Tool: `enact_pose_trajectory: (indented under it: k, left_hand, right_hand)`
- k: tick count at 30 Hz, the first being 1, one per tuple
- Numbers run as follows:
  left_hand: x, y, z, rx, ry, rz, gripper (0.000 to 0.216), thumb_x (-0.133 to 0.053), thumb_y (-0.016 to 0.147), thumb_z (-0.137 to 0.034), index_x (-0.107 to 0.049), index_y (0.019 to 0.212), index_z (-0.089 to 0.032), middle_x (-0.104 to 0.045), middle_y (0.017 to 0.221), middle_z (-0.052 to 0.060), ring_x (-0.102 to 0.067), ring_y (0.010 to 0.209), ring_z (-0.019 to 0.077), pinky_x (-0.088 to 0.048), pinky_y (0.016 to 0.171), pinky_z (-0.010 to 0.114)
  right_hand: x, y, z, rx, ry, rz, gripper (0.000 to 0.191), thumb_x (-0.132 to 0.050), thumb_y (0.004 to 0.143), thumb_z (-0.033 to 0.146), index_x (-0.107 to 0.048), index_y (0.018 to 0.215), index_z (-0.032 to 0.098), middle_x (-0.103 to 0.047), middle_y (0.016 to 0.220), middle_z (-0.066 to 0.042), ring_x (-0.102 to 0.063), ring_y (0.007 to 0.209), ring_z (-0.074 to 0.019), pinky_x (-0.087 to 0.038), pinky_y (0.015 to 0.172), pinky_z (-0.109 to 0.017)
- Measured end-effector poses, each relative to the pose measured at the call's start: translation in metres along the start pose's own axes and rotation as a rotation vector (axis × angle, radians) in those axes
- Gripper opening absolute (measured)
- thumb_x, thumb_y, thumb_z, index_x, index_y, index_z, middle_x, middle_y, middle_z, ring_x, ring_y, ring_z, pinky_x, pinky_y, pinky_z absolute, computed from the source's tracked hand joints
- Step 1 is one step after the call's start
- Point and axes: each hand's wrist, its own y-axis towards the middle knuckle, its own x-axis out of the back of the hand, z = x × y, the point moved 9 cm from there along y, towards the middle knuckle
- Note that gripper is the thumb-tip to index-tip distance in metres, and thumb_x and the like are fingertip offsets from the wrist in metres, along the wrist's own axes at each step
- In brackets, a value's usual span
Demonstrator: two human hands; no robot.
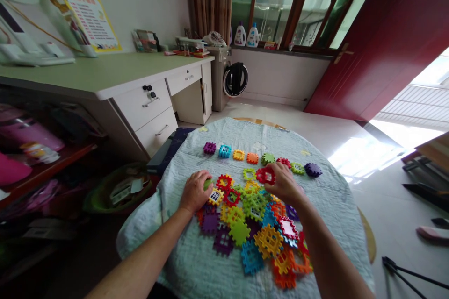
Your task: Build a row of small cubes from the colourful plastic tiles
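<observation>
My right hand (283,183) pinches a red interlocking tile (261,176) with an open middle, over the upper part of the pile. At the pile's left edge, my left hand (196,191) is closed, with a green tile (208,183) at its fingertips, partly hidden by them. Loose notched plastic tiles lie heaped between my forearms, among them a blue tile (251,257), a yellow tile (268,241) and a purple tile (210,221). Beyond the hands runs a row of small assembled blocks, from a purple block (210,148) to a dark violet block (313,169).
A pale blue cloth (168,243) covers the round table. To the left stand a green-topped desk (126,67) and a green basin (101,196) on the floor. A washing machine (219,74) with its door ajar is behind, and a red door (368,42) is at right.
</observation>
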Motion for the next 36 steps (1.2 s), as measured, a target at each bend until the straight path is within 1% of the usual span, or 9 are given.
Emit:
enact_pose_trajectory:
  k: [5,7,10,18,24,28,32,34,36]
  left_hand:
    - [0.002,0.000,-0.002,-0.009,-0.004,-0.018,0.018,-0.057,0.079,-0.027,-0.067,0.094,-0.021,-0.067,0.111,0.009,-0.060,0.108,0.0268,-0.047,0.100,0.044]
    - [0.003,0.001,-0.002,-0.009,-0.002,-0.022,0.018,-0.057,0.079,-0.027,-0.067,0.093,-0.021,-0.067,0.110,0.009,-0.060,0.108,0.0267,-0.047,0.099,0.044]
    - [0.002,0.001,-0.001,-0.007,0.002,-0.019,0.017,-0.057,0.080,-0.026,-0.066,0.094,-0.021,-0.067,0.110,0.009,-0.059,0.109,0.0266,-0.047,0.100,0.043]
    - [0.004,0.001,-0.003,-0.002,0.006,-0.016,0.017,-0.057,0.080,-0.025,-0.066,0.094,-0.021,-0.067,0.110,0.009,-0.059,0.108,0.0263,-0.047,0.100,0.044]
    - [0.003,0.001,-0.003,0.010,0.008,0.000,0.017,-0.057,0.080,-0.024,-0.065,0.094,-0.021,-0.067,0.111,0.008,-0.059,0.110,0.0261,-0.046,0.100,0.042]
    - [0.002,0.001,-0.002,0.019,0.006,0.011,0.017,-0.056,0.080,-0.025,-0.065,0.094,-0.022,-0.067,0.112,0.008,-0.058,0.111,0.0265,-0.046,0.101,0.043]
    - [0.001,0.001,0.000,0.023,0.003,0.015,0.017,-0.057,0.080,-0.026,-0.065,0.095,-0.023,-0.066,0.113,0.008,-0.058,0.111,0.0267,-0.045,0.101,0.044]
    - [0.000,0.001,0.000,0.024,0.003,0.017,0.017,-0.058,0.080,-0.026,-0.065,0.095,-0.023,-0.066,0.112,0.008,-0.058,0.110,0.0267,-0.045,0.101,0.043]
    - [0.000,0.000,0.000,0.022,0.001,0.018,0.017,-0.057,0.080,-0.026,-0.065,0.094,-0.022,-0.066,0.112,0.008,-0.058,0.110,0.0265,-0.045,0.101,0.043]
  right_hand:
    - [0.012,0.033,-0.103,-0.210,-0.172,0.064,0.048,-0.064,0.067,0.025,-0.060,0.115,0.018,-0.060,0.111,-0.012,-0.053,0.100,-0.0275,-0.039,0.084,-0.036]
    - [0.011,0.044,-0.125,-0.233,-0.207,0.090,0.048,-0.064,0.068,0.028,-0.061,0.114,0.018,-0.060,0.113,-0.012,-0.053,0.102,-0.0284,-0.038,0.084,-0.036]
    - [0.004,0.058,-0.139,-0.226,-0.240,0.137,0.048,-0.064,0.068,0.029,-0.061,0.115,0.019,-0.061,0.117,-0.012,-0.052,0.105,-0.0288,-0.038,0.086,-0.036]
    - [-0.011,0.071,-0.147,-0.230,-0.286,0.258,0.051,-0.066,0.066,0.027,-0.063,0.117,0.022,-0.059,0.121,-0.012,-0.052,0.109,-0.0313,-0.039,0.087,-0.039]
    - [-0.018,0.071,-0.148,-0.244,-0.299,0.275,0.055,-0.066,0.068,0.026,-0.061,0.123,0.022,-0.059,0.125,-0.014,-0.051,0.113,-0.0357,-0.040,0.089,-0.044]
    - [-0.013,0.069,-0.147,-0.245,-0.295,0.263,0.066,-0.066,0.069,0.028,-0.053,0.134,0.021,-0.053,0.135,-0.016,-0.049,0.119,-0.0373,-0.040,0.093,-0.047]
    - [0.008,0.057,-0.128,-0.187,-0.221,0.076,0.069,-0.065,0.072,0.034,-0.049,0.138,0.021,-0.049,0.140,-0.016,-0.047,0.122,-0.0377,-0.040,0.097,-0.050]
    - [0.019,0.040,-0.111,-0.129,-0.149,-0.058,0.063,-0.062,0.075,0.036,-0.051,0.136,0.021,-0.051,0.137,-0.015,-0.048,0.123,-0.0359,-0.040,0.099,-0.050]
    - [0.020,0.014,-0.097,-0.072,-0.062,-0.118,0.055,-0.058,0.079,0.037,-0.053,0.132,0.020,-0.053,0.133,-0.015,-0.049,0.123,-0.0325,-0.040,0.102,-0.048]
